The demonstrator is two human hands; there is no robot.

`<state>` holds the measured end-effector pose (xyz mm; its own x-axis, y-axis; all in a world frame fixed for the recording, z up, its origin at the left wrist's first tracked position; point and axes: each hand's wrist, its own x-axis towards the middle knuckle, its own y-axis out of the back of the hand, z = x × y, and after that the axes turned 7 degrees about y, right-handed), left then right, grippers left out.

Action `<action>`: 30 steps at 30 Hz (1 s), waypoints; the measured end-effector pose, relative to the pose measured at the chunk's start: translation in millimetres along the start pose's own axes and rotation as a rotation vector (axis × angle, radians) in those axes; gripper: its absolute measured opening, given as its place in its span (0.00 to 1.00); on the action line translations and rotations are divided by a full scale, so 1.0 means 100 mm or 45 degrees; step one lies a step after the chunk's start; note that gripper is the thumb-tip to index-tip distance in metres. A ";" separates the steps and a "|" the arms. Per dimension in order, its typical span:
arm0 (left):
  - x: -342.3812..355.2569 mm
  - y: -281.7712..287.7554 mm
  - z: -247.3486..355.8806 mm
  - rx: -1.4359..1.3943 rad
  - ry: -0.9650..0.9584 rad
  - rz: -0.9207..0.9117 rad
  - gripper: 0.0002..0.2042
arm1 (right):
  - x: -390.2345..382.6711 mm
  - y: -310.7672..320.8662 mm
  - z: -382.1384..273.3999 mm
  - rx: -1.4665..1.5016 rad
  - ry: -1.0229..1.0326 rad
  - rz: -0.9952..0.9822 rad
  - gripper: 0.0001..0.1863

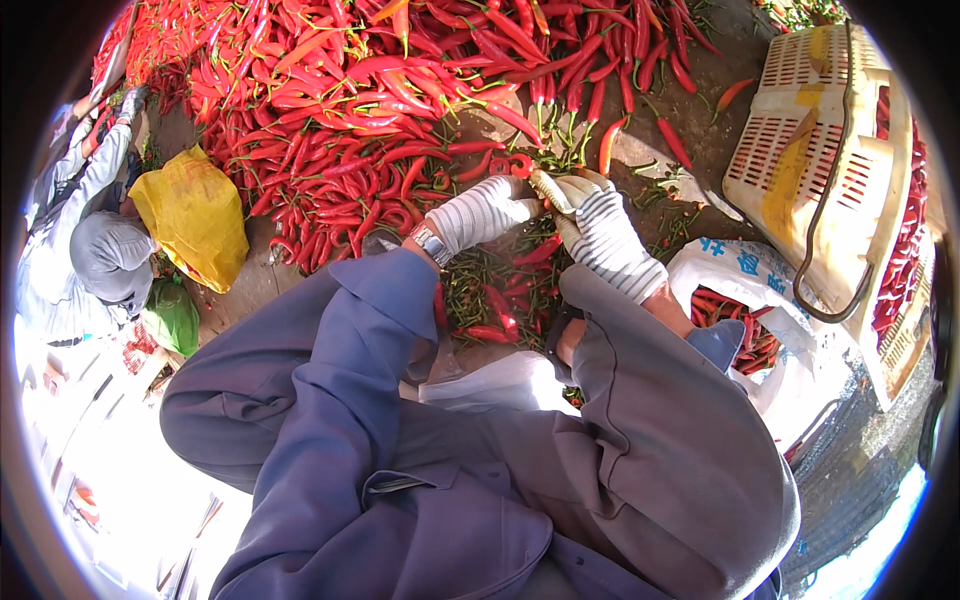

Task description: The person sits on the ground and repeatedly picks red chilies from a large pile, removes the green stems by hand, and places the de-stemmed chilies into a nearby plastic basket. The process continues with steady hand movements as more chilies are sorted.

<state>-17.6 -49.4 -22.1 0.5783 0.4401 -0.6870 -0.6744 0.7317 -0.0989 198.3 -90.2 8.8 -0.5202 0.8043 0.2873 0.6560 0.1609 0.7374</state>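
Both my hands wear white gloves with grey stripes and meet at the edge of a heap of red chili peppers. My left hand, with a watch at its wrist, is closed, and a curled red chili pepper shows at its fingertips. Against those fingertips, my right hand is pinched closed; what lies between its fingers is hidden. Below the hands, green stems and a few red chilies lie between my bent legs, by a white bag.
On the right stands a cream slatted crate with a metal handle, with chilies behind its wall. A white sack of red chilies sits beside my right knee. At left, another person in a grey head covering works near a yellow bag.
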 end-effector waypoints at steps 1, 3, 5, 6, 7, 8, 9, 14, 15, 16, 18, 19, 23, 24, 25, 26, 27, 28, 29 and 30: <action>-0.07 0.02 0.08 0.050 -0.046 -0.008 0.17 | 0.02 0.00 0.03 -0.052 0.022 -0.149 0.31; -0.21 0.03 0.18 0.120 -0.219 -0.012 0.17 | 0.05 -0.02 0.04 -0.051 0.031 -0.273 0.32; -0.22 -0.04 0.19 0.081 -0.054 0.056 0.17 | 0.07 -0.02 0.04 0.000 0.006 -0.375 0.32; -0.20 -0.07 0.16 0.019 -0.084 0.081 0.17 | 0.07 -0.01 0.02 0.050 -0.037 -0.397 0.32; -0.13 -0.10 0.14 -0.108 0.069 0.032 0.17 | 0.09 0.02 0.02 0.105 -0.075 -0.421 0.32; -0.06 -0.10 0.09 0.143 0.043 0.057 0.17 | 0.08 0.06 0.00 0.191 -0.135 -0.436 0.32; -0.02 -0.10 0.04 0.383 0.063 0.073 0.18 | 0.09 0.10 -0.01 0.297 -0.207 -0.451 0.32; 0.01 -0.08 -0.10 1.259 -0.496 0.163 0.18 | -0.03 0.31 -0.11 0.924 -0.784 -0.423 0.33; -0.01 -0.12 -0.08 0.868 -0.290 0.135 0.18 | -0.07 0.30 -0.13 1.015 -0.884 -0.395 0.33; -0.03 -0.17 -0.06 0.459 -0.115 0.161 0.18 | -0.13 0.27 -0.14 1.093 -0.971 -0.341 0.33; -0.07 -0.28 0.01 -0.078 -0.052 0.254 0.19 | -0.21 0.10 -0.14 1.193 -1.084 -0.123 0.34; -0.07 -0.31 0.04 -0.204 0.080 0.223 0.19 | -0.26 0.00 -0.15 1.225 -1.111 0.030 0.34; -0.04 -0.44 0.08 -0.576 0.085 0.265 0.16 | -0.47 -0.26 0.00 1.346 -1.143 0.263 0.35; -0.02 -0.44 0.07 -0.399 0.055 0.213 0.18 | -0.50 -0.30 0.07 1.434 -1.257 0.347 0.35; -0.01 -0.42 0.06 -0.228 0.000 0.210 0.18 | -0.57 -0.26 0.10 1.317 -1.145 0.292 0.34; 0.00 -0.42 0.04 -0.071 -0.077 0.182 0.17 | -0.56 -0.30 0.16 1.181 -1.135 0.270 0.34; 0.01 -0.39 0.03 0.351 0.027 0.109 0.20 | -0.63 -0.20 0.21 1.305 -1.142 0.466 0.35; 0.00 -0.39 0.02 0.477 0.098 0.014 0.21 | -0.68 -0.12 0.24 1.414 -1.264 0.637 0.35; -0.02 -0.40 0.02 0.612 0.097 -0.032 0.22 | -0.69 -0.05 0.32 1.313 -1.317 0.696 0.35; -0.03 -0.41 0.04 0.766 0.179 -0.112 0.23 | -0.72 0.04 0.36 1.242 -1.255 0.689 0.35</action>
<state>10.3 -78.3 -13.2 0.5260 0.3222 -0.7871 -0.2267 0.9451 0.2354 257.7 -126.4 -31.1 0.2092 0.8800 -0.4265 0.9498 -0.2866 -0.1254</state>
